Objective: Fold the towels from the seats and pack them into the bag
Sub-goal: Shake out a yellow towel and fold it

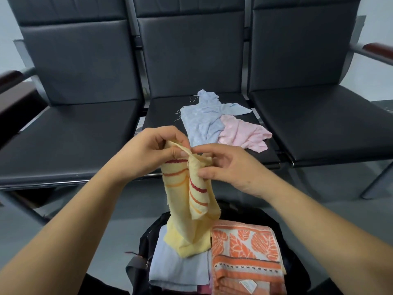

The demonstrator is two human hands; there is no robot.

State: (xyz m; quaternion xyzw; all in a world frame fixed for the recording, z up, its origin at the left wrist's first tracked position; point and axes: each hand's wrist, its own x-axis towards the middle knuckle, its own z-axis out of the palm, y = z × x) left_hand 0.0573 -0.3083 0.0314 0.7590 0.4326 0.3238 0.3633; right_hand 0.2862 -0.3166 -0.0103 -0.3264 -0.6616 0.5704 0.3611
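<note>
Nearest the person, an open black bag [146, 238] sat on the grey floor. Two folded towels lay side by side in it: a pale blue folded towel [180, 271] on the left and an orange leaf-patterned towel [246, 252] on the right.

Above the bag, both hands held a yellow striped towel [191, 211] by its top. The left hand [148, 152] had its fingers curled in, thumb and forefinger pinching the upper edge of the cloth. The right hand [229, 167] was partly closed, with its thumb and fingertips nipping a narrower fold just beside the left hand's grip; its other fingers were loosely bent. The two hands were almost touching.

The yellow towel hung straight down from the hands, bunched lengthwise, its long axis upright. The red and orange stripes lay at its upper part, close under the fingers. Its lower end pointed into the bag and rested on the pale blue folded towel, touching the edge of the orange one.

Beyond the hands stood a row of three black padded seats. On the middle seat [163, 111] a crumpled light blue towel [204, 120] lay unfolded, with a crumpled pink towel [244, 133] touching it on the right, partly tucked under it.
</note>
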